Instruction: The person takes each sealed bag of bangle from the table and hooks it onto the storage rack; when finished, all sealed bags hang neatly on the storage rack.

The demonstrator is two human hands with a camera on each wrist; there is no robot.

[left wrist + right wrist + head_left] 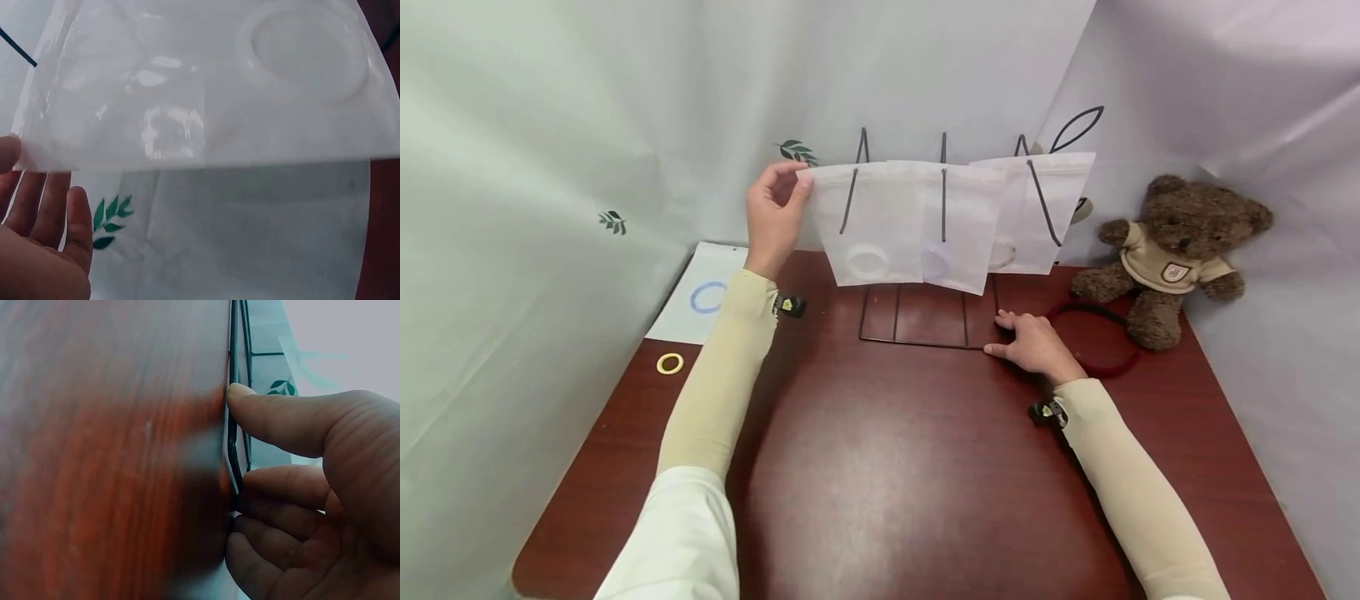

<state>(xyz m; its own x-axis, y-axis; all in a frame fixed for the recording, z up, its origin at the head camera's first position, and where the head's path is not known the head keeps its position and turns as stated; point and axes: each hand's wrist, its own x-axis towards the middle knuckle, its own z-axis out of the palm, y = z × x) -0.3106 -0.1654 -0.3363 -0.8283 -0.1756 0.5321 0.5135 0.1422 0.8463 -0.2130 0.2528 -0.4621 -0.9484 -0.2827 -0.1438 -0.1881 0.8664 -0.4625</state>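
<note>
Pinching left pouch (887, 217) w/ L hand (775, 221), gripping black wire rack (925, 343) w/ R hand (1037, 343).

Holding top L corner of left pouch in thumb-finger pinch; at rack's front R base corner, R hand likewise closed in pinch on wire. Visible on rack, toward back of dark red tabletop (887, 467), L to R: left pouch w/ white ring (852, 262), overlapping w/ middle pouch (973, 212) w/ lavender ring (944, 265), then right pouch (1028, 225) w/ brownish ring (1012, 252); all white, semi-see-through. At far L, white sheet (673, 321) w/ blue ring (695, 297) (can't tell if printed or loose), plus yellow ring (660, 365) nr sheet. At far R, clothed brown teddy bear (1180, 242), nr dark red hoop (1105, 369) just beside R hand. Behind, pale curtain (925, 75) w/ green leaf prints (612, 222).
</note>
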